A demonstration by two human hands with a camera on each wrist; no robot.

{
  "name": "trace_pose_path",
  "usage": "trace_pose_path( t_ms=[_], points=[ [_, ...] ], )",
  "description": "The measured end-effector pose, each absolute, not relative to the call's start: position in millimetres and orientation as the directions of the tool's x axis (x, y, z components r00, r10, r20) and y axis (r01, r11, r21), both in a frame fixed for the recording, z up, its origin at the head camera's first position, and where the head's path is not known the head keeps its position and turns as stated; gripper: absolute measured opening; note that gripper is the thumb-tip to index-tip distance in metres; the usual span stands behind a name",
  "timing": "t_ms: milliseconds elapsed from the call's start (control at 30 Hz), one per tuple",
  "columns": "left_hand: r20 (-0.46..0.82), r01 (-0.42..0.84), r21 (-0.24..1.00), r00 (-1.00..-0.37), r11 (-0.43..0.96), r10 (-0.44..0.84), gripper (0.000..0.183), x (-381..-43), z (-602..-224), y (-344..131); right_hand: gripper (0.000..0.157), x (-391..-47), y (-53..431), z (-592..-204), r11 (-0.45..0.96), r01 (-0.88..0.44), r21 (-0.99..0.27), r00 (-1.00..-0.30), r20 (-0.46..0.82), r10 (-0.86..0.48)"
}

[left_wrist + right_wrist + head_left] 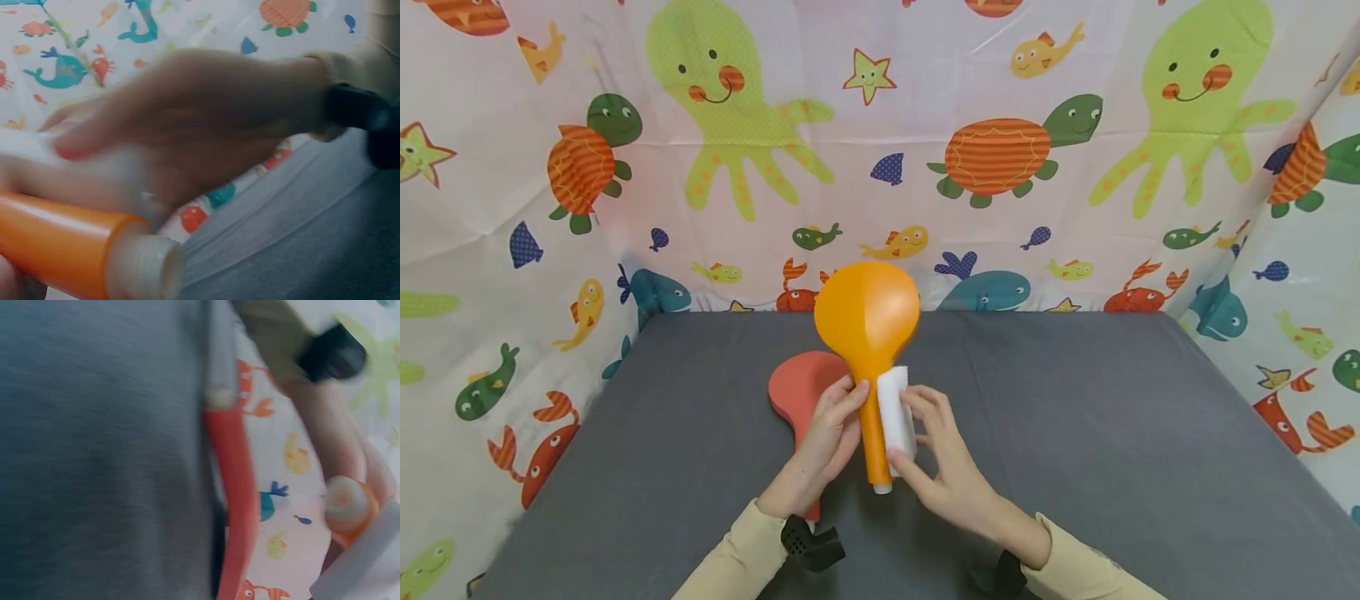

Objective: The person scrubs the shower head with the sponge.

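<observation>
An orange paddle-shaped object (pixel 867 321) is held upright in the head view, its broad rounded head at the top and a short white end piece (pixel 150 269) on its handle. My left hand (pixel 820 450) grips the handle just below the head, thumb across its front. My right hand (pixel 951 479) pinches a white folded, cloth-like piece (pixel 895 417) along the handle's right side. In the left wrist view, blurred right fingers cover part of the white piece.
Behind my left hand, a red paddle-shaped object (pixel 801 385) of similar outline lies on the dark grey tablecloth (pixel 1075 433). A sea-animal curtain (pixel 887 200) borders the table at the back and both sides. Each wrist carries a black camera strap.
</observation>
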State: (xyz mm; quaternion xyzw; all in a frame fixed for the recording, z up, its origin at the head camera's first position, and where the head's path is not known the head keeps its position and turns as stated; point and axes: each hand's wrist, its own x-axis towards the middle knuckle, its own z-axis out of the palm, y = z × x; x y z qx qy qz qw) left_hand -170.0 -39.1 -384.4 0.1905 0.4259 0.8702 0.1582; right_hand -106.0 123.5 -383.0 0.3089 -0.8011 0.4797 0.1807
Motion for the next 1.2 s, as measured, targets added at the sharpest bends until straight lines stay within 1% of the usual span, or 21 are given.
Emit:
trace_pose_path(
  t_ms=[100, 200, 267, 333, 433, 533, 667, 767, 900, 1033, 1133, 1200],
  points=[
    [0.174, -0.114, 0.785, -0.902, -0.609, 0.394, 0.023, -172.8, -383.0, -42.7, 0.060, -98.1, 127.1, -398.1, 0.371, -0.745, -0.554, -0.666, 0.609, -0.430],
    [0.163, -0.124, 0.776, -0.908, -0.619, 0.386, 0.021, -174.1, -383.7, -44.5, 0.054, -95.0, 129.1, -402.3, 0.370, -0.803, -0.467, -0.596, 0.624, -0.506],
    [0.154, -0.137, 0.780, -0.904, -0.610, 0.399, 0.019, -173.7, -385.2, -43.7, 0.051, -98.9, 129.8, -400.0, 0.391, -0.813, -0.432, -0.582, 0.629, -0.516],
    [0.153, -0.150, 0.781, -0.895, -0.606, 0.418, 0.020, -172.7, -387.5, -41.1, 0.051, -107.7, 130.9, -395.4, 0.419, -0.803, -0.423, -0.593, 0.640, -0.489],
    [0.135, -0.181, 0.790, -0.881, -0.586, 0.454, 0.027, -170.1, -391.4, -35.2, 0.052, -121.5, 133.6, -388.6, 0.482, -0.768, -0.421, -0.624, 0.660, -0.419],
    [0.104, -0.209, 0.790, -0.882, -0.577, 0.460, 0.034, -168.0, -394.8, -29.5, 0.054, -124.8, 136.2, -387.4, 0.520, -0.743, -0.421, -0.646, 0.653, -0.394],
    [0.040, -0.224, 0.799, -0.906, -0.558, 0.421, 0.029, -169.0, -400.5, -26.0, 0.057, -111.0, 138.8, -394.6, 0.519, -0.735, -0.437, -0.667, 0.604, -0.437],
    [-0.004, -0.243, 0.817, -0.909, -0.522, 0.417, 0.024, -170.2, -406.6, -24.6, 0.058, -95.0, 142.4, -403.1, 0.511, -0.730, -0.454, -0.680, 0.557, -0.476],
    [-0.035, -0.270, 0.820, -0.904, -0.505, 0.426, 0.027, -170.3, -412.2, -21.0, 0.060, -74.9, 147.6, -413.2, 0.509, -0.739, -0.442, -0.674, 0.506, -0.539],
    [-0.044, -0.277, 0.820, -0.903, -0.501, 0.428, 0.034, -171.6, -417.9, -14.0, 0.063, -62.1, 152.4, -418.4, 0.482, -0.732, -0.481, -0.678, 0.445, -0.585],
    [-0.050, -0.264, 0.851, -0.902, -0.454, 0.429, 0.038, -172.8, -423.3, -6.1, 0.062, -59.4, 158.4, -419.2, 0.489, -0.701, -0.519, -0.707, 0.419, -0.570],
    [-0.069, -0.262, 0.870, -0.904, -0.418, 0.422, 0.040, -173.3, -426.1, 0.5, 0.059, -60.0, 163.8, -418.8, 0.524, -0.666, -0.530, -0.743, 0.420, -0.521]
  ],
)
